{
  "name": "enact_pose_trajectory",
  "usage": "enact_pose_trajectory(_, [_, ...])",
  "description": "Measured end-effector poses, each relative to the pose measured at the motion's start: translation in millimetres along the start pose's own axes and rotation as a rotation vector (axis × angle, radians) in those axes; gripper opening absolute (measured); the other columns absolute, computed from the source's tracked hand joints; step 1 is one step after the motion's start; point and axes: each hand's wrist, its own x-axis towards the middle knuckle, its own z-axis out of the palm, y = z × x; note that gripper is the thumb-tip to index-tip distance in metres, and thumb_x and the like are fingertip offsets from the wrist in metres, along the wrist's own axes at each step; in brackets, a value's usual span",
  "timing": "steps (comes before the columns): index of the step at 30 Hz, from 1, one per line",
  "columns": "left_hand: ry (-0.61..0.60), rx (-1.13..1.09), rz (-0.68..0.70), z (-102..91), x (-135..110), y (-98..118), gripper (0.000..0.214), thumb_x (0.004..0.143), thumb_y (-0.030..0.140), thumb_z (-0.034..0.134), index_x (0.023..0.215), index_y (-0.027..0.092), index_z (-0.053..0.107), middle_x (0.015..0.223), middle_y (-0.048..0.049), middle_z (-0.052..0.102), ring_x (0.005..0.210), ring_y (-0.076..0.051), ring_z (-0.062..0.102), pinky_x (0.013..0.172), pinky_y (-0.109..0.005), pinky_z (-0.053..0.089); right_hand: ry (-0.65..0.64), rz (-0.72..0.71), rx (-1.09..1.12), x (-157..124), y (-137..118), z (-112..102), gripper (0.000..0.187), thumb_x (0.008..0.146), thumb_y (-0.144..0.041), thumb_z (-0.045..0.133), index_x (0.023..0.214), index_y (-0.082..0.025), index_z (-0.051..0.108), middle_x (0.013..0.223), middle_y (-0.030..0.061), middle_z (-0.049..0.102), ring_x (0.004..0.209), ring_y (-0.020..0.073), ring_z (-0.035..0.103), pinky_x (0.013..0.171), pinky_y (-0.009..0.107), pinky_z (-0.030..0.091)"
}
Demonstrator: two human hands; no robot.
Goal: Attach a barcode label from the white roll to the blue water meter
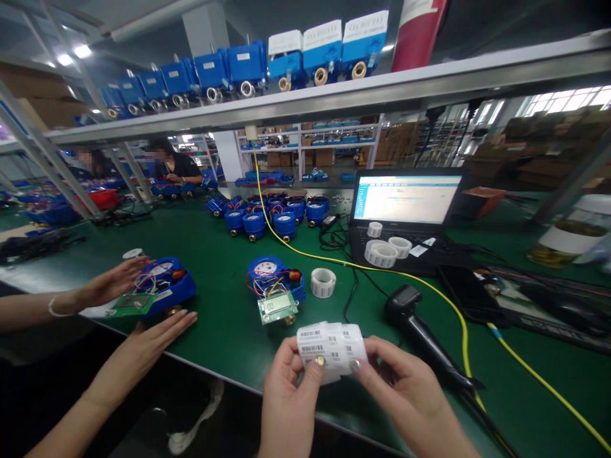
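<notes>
At the bottom centre of the frame, we hold a strip of barcode labels (331, 348) between both hands: our left hand (286, 394) and right hand (405, 394) each pinch it with thumb and fingers. Behind it on the green bench (219, 318) sits a blue meter (275, 286); at the left, a co-worker's hands (114, 283) touch another meter (160, 286). A laptop (405, 203) stands farther back.

Label strip (330, 348): white, glossy, printed with small black barcodes, several labels side by side. Held near, low centre of scene, above near edge of green bench. Strip curls, left part facing up, right end bending away and down. Left hand (286, 394) pinches left end, thumb on top of label. Right hand (405, 388) grips right end, thumb at lower edge.
</notes>
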Motion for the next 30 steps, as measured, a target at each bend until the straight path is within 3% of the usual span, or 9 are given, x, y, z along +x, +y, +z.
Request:
enact_pose_trajectory(9, [-0.005,0.007,-0.005,-0.6,-1.5,0.8,0.032,0.072,0.038,0.071,0.089,0.014,0.058,0.085,-0.0099,0.069,0.081,-0.023,0.065,0.070,-0.029,0.053,0.016,-0.008,0.077,0.4,3.6,4.5,0.028,0.088,-0.042,0.050,0.085,-0.017,0.063,0.077,0.0057,0.063,0.068,0.0159,0.059,0.060,0.023,0.049])
enact_pose_trajectory(12, [-0.004,0.039,-0.005,0.3,-2.8,0.2,0.031,0.072,0.037,0.070,0.088,0.014,0.058,0.086,-0.0095,0.069,0.081,-0.023,0.064,0.072,-0.030,0.053,0.207,0.017,0.050,-2.0,9.2,11.4,0.025,0.085,-0.040,0.055,0.095,-0.018,0.056,0.079,0.0050,0.062,0.066,0.0147,0.059,0.055,0.021,0.048])
enact_pose_trajectory(14, [-0.010,0.072,0.015,0.6,-3.4,-1.2,0.027,0.073,0.036,0.068,0.087,0.014,0.059,0.086,-0.0085,0.069,0.080,-0.022,0.064,0.073,-0.029,0.052,0.338,-0.056,-0.057,-1.9,10.4,14.0,0.024,0.084,-0.037,0.058,0.100,-0.019,0.054,0.080,0.0033,0.061,0.063,0.0126,0.056,0.052,0.020,0.046])
enact_pose_trajectory(18, [-0.011,0.186,0.108,-0.9,-3.9,-4.2,0.016,0.076,0.030,0.063,0.082,0.016,0.061,0.085,-0.0053,0.068,0.078,-0.018,0.062,0.071,-0.023,0.048,0.221,-0.301,-0.234,1.7,7.0,11.6,0.020,0.087,-0.027,0.056,0.107,-0.024,0.060,0.080,0.0012,0.061,0.063,0.0114,0.053,0.057,0.021,0.045])
enact_pose_trajectory(24, [0.032,0.296,0.240,-1.9,-5.7,-6.5,0.013,0.077,0.028,0.062,0.085,0.019,0.068,0.091,-0.0049,0.068,0.085,-0.019,0.061,0.078,-0.024,0.046,0.146,-0.249,-0.233,3.7,7.0,6.1,0.016,0.087,-0.032,0.056,0.095,-0.022,0.066,0.081,0.0023,0.065,0.064,0.0126,0.057,0.054,0.021,0.047])
enact_pose_trajectory(30, [0.078,0.305,0.295,2.6,-6.1,-8.6,0.012,0.077,0.027,0.062,0.084,0.022,0.070,0.094,-0.0048,0.069,0.087,-0.020,0.061,0.080,-0.025,0.046,0.264,-0.270,-0.162,3.8,5.4,12.3,0.016,0.086,-0.036,0.057,0.088,-0.022,0.065,0.070,-0.0006,0.063,0.050,0.0099,0.054,0.044,0.018,0.044])
